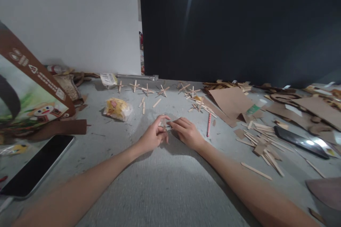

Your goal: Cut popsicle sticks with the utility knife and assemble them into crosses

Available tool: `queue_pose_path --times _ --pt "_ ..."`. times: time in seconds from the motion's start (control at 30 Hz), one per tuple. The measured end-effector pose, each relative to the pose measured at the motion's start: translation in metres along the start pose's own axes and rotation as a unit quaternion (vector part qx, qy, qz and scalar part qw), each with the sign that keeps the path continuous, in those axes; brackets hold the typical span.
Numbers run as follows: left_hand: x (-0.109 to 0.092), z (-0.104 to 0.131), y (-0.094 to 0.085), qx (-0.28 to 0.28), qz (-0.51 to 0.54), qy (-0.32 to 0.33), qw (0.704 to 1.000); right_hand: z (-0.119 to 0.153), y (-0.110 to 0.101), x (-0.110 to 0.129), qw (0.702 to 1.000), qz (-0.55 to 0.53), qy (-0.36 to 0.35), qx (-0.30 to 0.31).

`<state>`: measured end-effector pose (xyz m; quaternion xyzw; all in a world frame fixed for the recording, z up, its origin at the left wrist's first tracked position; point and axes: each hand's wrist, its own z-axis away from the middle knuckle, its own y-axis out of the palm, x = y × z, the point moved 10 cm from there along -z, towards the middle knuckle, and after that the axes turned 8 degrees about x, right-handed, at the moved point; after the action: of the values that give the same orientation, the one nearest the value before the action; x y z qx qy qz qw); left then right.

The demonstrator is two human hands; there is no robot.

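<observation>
at the middle of the grey table (165, 191), the left hand (152, 137) pinches a small wooden piece (164, 128); the right hand (188, 133) is just beside it, its grip impossible to tell. crossed sticks (163, 91) lie beyond, a red rod (209, 125) to the right.

Small piece (165, 128) between left hand (151, 136) and right hand (188, 134): partly hidden by fingers, too small to identify. Printed bag (34, 72), white cable (5, 204): cut off, left edge. Pinkish item (326, 192): cut off, right edge.
</observation>
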<state>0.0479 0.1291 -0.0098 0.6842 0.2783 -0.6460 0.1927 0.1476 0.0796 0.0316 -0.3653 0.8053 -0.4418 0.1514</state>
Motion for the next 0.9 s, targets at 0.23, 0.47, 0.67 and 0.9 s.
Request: queue_pose_path --times 0.23,0.47,0.67,0.9 --pt "-0.013 0.004 -0.008 -0.046 0.018 0.020 0.999 0.000 -0.004 -0.010 0.999 -0.025 0.031 -0.021" --pt "0.000 0.001 0.003 0.014 -0.017 -0.005 1.000 -0.001 0.000 -0.003 0.999 -0.032 0.006 0.005" --pt "-0.005 0.002 -0.002 -0.014 -0.002 0.006 1.000 -0.001 -0.003 -0.005 0.999 -0.029 0.017 -0.014" --pt "-0.009 0.003 -0.002 -0.025 0.017 0.013 0.999 0.000 -0.002 -0.008 0.999 -0.032 0.026 -0.011"
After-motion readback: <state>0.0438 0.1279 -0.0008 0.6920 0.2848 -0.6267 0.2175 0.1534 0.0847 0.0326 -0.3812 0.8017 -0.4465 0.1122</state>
